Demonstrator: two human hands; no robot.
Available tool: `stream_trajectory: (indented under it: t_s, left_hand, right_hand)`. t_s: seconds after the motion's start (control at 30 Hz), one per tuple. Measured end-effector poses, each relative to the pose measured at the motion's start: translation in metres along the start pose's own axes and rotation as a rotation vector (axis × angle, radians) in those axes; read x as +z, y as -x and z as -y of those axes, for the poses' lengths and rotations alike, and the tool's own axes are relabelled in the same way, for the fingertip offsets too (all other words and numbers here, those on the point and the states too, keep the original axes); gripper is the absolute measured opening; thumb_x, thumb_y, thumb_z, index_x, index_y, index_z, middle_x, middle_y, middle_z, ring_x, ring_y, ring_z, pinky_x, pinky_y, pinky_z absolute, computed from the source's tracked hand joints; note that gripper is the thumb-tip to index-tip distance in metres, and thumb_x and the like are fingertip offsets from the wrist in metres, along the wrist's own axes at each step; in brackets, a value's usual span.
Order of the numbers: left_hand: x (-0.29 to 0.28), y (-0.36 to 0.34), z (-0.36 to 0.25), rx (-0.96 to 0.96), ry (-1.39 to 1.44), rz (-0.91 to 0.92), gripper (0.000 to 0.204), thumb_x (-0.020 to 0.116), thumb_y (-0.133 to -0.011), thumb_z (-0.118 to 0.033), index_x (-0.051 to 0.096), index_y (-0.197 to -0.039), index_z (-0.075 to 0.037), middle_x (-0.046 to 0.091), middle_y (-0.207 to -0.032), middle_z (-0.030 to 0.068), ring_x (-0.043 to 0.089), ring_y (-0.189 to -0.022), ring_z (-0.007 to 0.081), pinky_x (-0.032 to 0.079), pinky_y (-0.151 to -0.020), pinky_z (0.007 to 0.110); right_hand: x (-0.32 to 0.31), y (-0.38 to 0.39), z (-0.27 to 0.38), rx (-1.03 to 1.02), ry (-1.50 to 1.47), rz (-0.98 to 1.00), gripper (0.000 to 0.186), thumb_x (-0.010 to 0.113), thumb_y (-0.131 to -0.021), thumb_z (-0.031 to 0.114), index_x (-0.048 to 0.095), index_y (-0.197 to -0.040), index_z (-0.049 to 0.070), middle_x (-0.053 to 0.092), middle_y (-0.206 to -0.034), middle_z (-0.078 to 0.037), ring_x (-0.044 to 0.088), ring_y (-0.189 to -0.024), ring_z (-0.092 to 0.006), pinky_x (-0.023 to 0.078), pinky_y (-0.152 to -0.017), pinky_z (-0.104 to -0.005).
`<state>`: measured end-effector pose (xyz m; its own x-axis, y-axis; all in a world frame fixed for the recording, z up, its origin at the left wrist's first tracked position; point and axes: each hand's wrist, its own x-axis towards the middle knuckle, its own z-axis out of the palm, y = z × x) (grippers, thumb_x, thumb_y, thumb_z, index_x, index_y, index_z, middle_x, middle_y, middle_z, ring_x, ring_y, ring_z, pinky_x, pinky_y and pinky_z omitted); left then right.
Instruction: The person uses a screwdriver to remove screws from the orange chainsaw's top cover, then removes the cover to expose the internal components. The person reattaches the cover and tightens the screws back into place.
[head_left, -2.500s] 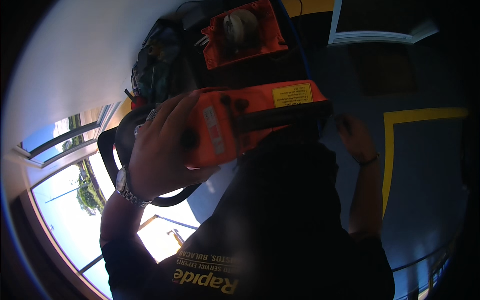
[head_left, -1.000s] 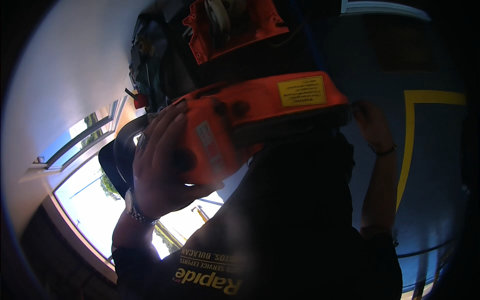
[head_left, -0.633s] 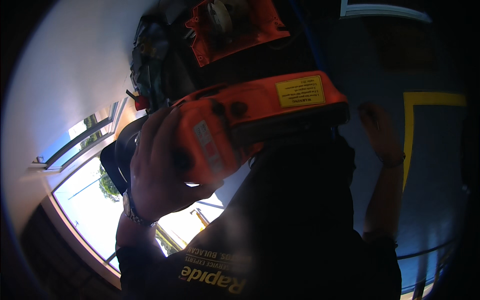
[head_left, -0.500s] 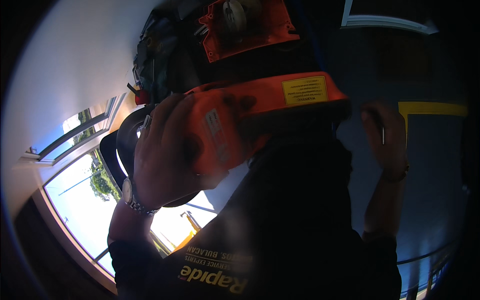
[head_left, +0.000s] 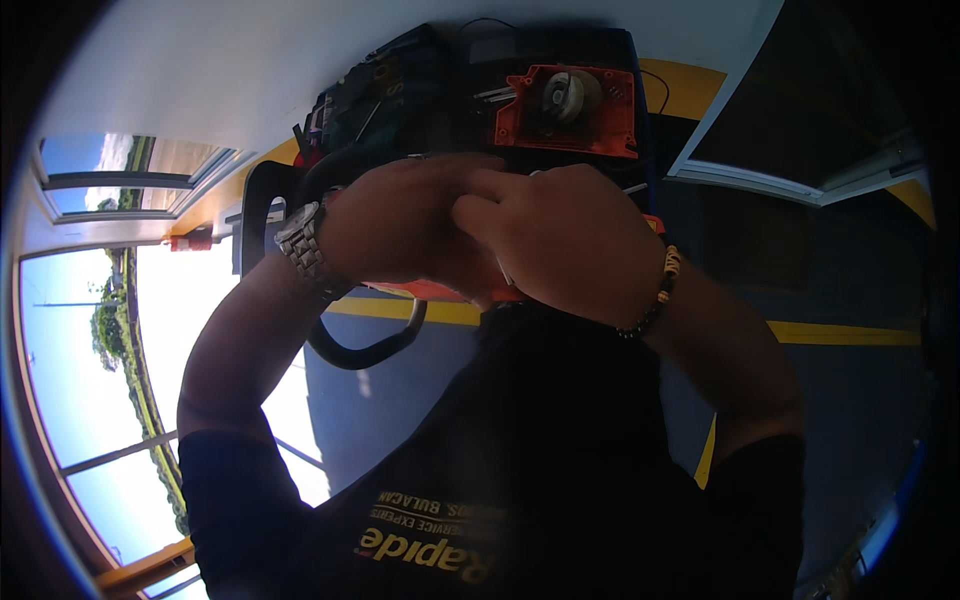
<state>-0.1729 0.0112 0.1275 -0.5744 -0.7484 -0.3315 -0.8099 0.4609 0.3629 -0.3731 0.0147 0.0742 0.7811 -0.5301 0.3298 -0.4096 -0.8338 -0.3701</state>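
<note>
An orange chainsaw (head_left: pixel 400 290) with a black loop handle (head_left: pixel 365 355) lies across the middle of the head view, largely covered by my hands. My left hand (head_left: pixel 400 225), above a metal wristwatch, is bent over the orange body and closed on it; its fingertips are mostly hidden. Right against it, my right hand (head_left: pixel 570 240) is closed, knuckles up, its fingers meeting the left hand over the tool. Whatever the right fingers pinch is covered, though a thin bright edge shows beneath them.
Beyond my hands, an open orange housing part (head_left: pixel 515 125) bears a pale round part (head_left: pixel 567 97) on a dark surface. A dark tool bag (head_left: pixel 385 95) sits to its left. A glass door frame (head_left: pixel 740 185) stands right; windows (head_left: pixel 100 180) line the left. Yellow lines (head_left: pixel 840 333) mark the floor.
My right hand has come in from the right to meet the left over the chainsaw. The tool has turned and is now mostly covered. The view has shifted, too.
</note>
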Motion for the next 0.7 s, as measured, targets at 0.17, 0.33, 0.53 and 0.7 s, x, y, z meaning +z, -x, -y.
stream_trajectory:
  t_s: [0.17,0.33,0.53,0.7]
  left_hand:
    - [0.006,-0.006,-0.005,-0.073,-0.167,0.053,0.097,0.095,-0.058,-0.056,0.06,-0.132,-0.004,0.067,-0.126,0.013,0.065,-0.119,0.0322,0.049,-0.104,0.043]
    - [-0.009,-0.013,-0.017,-0.19,-0.286,0.164,0.103,0.094,-0.058,-0.057,0.057,-0.138,-0.004,0.064,-0.133,0.0141,0.062,-0.123,0.0328,0.049,-0.106,0.043]
    - [0.002,0.047,-0.014,-0.051,-0.308,-0.139,0.084,0.088,-0.073,-0.04,0.055,-0.142,-0.007,0.055,-0.146,0.0122,0.062,-0.122,0.0331,0.05,-0.105,0.043]
    - [0.035,0.088,-0.021,-0.098,-0.346,-0.353,0.061,0.084,-0.08,-0.035,0.064,-0.133,-0.012,0.048,-0.155,0.0117,0.052,-0.138,0.0345,0.048,-0.109,0.045]
  right_hand:
    - [0.013,0.009,-0.006,-0.025,-0.003,-0.077,0.016,0.073,-0.088,0.017,0.063,-0.097,0.008,0.068,-0.097,-0.004,0.073,-0.073,-0.0216,0.058,-0.061,-0.034]
    - [0.011,0.014,-0.017,-0.032,-0.018,-0.136,0.013,0.071,-0.09,0.016,0.061,-0.089,0.007,0.065,-0.092,-0.003,0.068,-0.065,-0.0223,0.052,-0.055,-0.0346]
    - [-0.012,0.024,-0.006,-0.079,-0.113,-0.266,0.02,0.074,-0.087,0.014,0.072,-0.106,0.007,0.054,-0.084,-0.005,0.061,-0.064,-0.0173,0.049,-0.053,-0.0329]
    - [-0.051,0.028,-0.032,-0.034,-0.31,-0.522,0.018,0.064,-0.097,0.016,0.071,-0.111,0.005,0.049,-0.08,-0.004,0.05,-0.066,-0.0128,0.04,-0.061,-0.0279]
